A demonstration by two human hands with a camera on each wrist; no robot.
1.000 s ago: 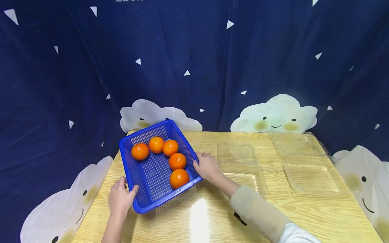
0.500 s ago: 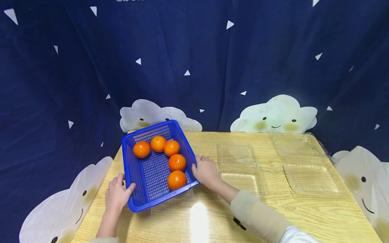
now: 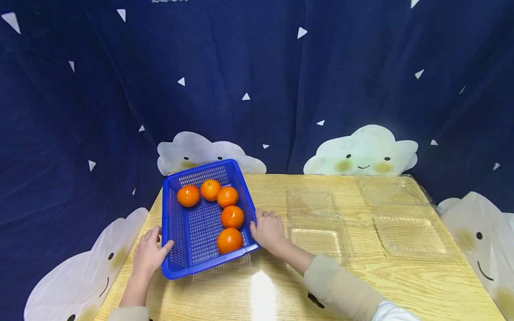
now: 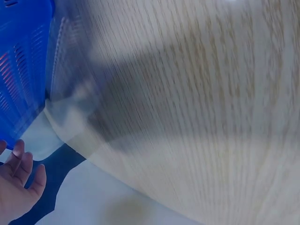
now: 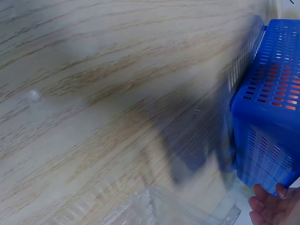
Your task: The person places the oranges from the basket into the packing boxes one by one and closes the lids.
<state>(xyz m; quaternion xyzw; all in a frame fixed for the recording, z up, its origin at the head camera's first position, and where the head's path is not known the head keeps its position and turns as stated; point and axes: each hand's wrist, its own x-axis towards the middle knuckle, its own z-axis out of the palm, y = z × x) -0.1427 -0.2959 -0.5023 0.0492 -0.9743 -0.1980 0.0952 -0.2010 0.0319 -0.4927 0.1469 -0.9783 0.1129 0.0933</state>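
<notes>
A blue plastic basket with perforated walls rests on the wooden table, left of centre, turned slightly. Several oranges lie inside, along its far and right sides. My left hand holds the left rim near the front corner, thumb over the edge and fingers outside. On the opposite side my right hand grips the right rim, its thumb at the edge. Only the fingers and palm of the left hand show below the basket wall in its wrist view. The right hand's fingertips meet the basket in the right wrist view.
Clear plastic clamshell boxes lie with lids raised or folded back on the table's right half: a smaller box beside my right hand and a larger box farther right. A dark blue curtain with clouds and triangles stands behind the table.
The basket has turned slightly: its front left corner has shifted left with my left hand, and its far edge slightly right. My right hand has slid a little nearer and left. The oranges stay inside.
</notes>
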